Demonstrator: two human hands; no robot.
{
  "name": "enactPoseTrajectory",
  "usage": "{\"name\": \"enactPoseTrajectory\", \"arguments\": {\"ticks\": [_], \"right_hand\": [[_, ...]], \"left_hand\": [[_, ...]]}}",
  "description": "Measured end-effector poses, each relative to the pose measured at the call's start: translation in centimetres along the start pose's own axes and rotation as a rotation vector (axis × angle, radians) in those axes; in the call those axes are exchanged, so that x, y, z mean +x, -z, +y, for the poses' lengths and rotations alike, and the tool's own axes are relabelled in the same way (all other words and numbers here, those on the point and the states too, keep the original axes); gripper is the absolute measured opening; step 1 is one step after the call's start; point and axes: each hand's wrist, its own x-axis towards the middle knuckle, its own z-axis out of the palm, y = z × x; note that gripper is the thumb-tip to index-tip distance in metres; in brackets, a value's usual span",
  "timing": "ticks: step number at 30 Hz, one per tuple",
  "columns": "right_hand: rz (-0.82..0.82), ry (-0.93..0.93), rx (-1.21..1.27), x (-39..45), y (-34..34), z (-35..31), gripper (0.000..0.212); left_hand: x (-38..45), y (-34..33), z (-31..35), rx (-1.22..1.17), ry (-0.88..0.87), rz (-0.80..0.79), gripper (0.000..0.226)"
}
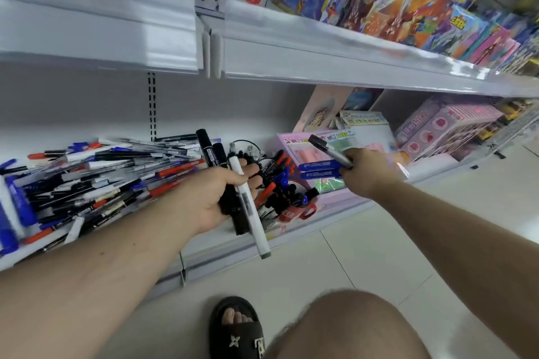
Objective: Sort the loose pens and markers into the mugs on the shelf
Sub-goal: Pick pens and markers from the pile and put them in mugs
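A big heap of loose pens and markers (96,181) in black, blue and red covers the left of the lower shelf. My left hand (215,198) grips a bundle of markers (248,207): two black ones and a long white one that sticks out past the shelf edge. My right hand (364,172) holds a single grey marker with a black cap (328,148), raised above the pink boxes. Between my hands stands a red mug (300,210) packed with black, blue and red markers. Other mugs behind it are mostly hidden by pens.
Pink stationery boxes (306,151) and toy packages (446,128) fill the shelf's right side. An upper shelf edge (320,58) with colourful boxes overhangs the work area. Below lie the tiled floor, my knee (350,326) and a black sandal (236,329).
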Motion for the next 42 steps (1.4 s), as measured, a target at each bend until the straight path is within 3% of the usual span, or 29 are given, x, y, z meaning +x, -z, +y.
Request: {"name": "enactPoseTrajectory", "arguments": {"ticks": [8, 17, 22, 25, 27, 30, 37, 42], "right_hand": [[-0.155, 0.013, -0.157, 6.5, -7.4, 0.7, 0.014], [-0.293, -0.035, 0.013, 9.4, -13.5, 0.0, 0.019], [-0.270, -0.046, 0.136, 9.8, -15.4, 0.1, 0.031], [-0.133, -0.031, 0.140, 9.5, -15.9, 0.6, 0.038], [-0.071, -0.017, 0.123, 9.2, -16.2, 0.5, 0.034], [-0.142, -0.008, 0.116, 8.9, -16.1, -0.3, 0.028], [-0.054, 0.019, 0.399, 7.2, -10.2, -4.2, 0.010], [-0.151, 0.064, 0.901, 1.9, -4.0, -11.1, 0.013]], "left_hand": [[2.2, 0.7, 0.2, -0.042, -0.037, 0.056, 0.031], [2.9, 0.8, -0.3, -0.018, -0.059, 0.104, 0.035], [2.9, 0.9, -0.4, -0.016, -0.035, 0.098, 0.033], [2.8, 1.2, -0.2, -0.017, -0.031, 0.101, 0.032], [2.9, 1.5, 0.1, -0.023, -0.040, 0.105, 0.032], [2.8, 1.8, 0.2, -0.018, -0.048, 0.112, 0.032], [0.9, 3.1, 1.3, -0.025, -0.048, 0.063, 0.032], [-2.2, 4.5, 2.5, -0.006, -0.041, -0.025, 0.037]]}}
